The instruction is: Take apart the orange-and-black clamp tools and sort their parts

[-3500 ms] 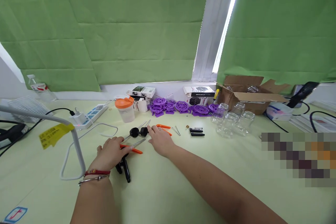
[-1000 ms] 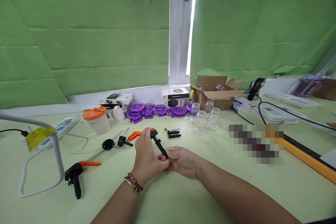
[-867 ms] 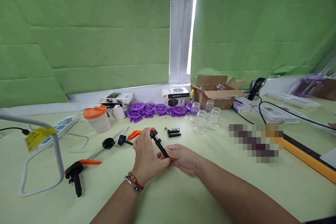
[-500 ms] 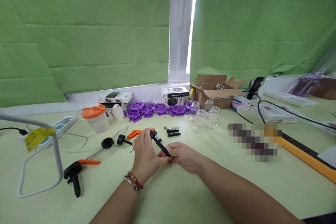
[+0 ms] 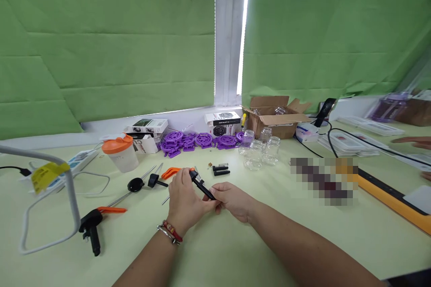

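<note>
Both hands meet over the middle of the table around a black tubular part [image 5: 203, 186] with a short metal fitting along its side. My left hand [image 5: 187, 195] is closed round its upper end, fingers partly hiding it. At its lower end, my right hand [image 5: 229, 198] pinches the tip between thumb and fingers. Just beyond lie small black pieces [image 5: 221, 172], a metal spring [image 5: 221, 165] and a tiny brass-coloured bit [image 5: 210, 164]. An orange lever [image 5: 171, 172] rests behind my left hand. A black-headed assembly with an orange lever [image 5: 92, 224] lies to the left.
Purple plastic frames [image 5: 204, 140] line the back, beside clear glass jars [image 5: 255, 150] and an open cardboard box [image 5: 278, 123]. An orange-lidded cup [image 5: 120, 154] and a grey bent tube frame [image 5: 74, 206] stand left. Another person's hand [image 5: 415, 141] shows at the right edge.
My hands hold the black part much as before, its visible end shifted slightly left and down. The whole view has shifted a little. Another person's hand has appeared at the right edge.
</note>
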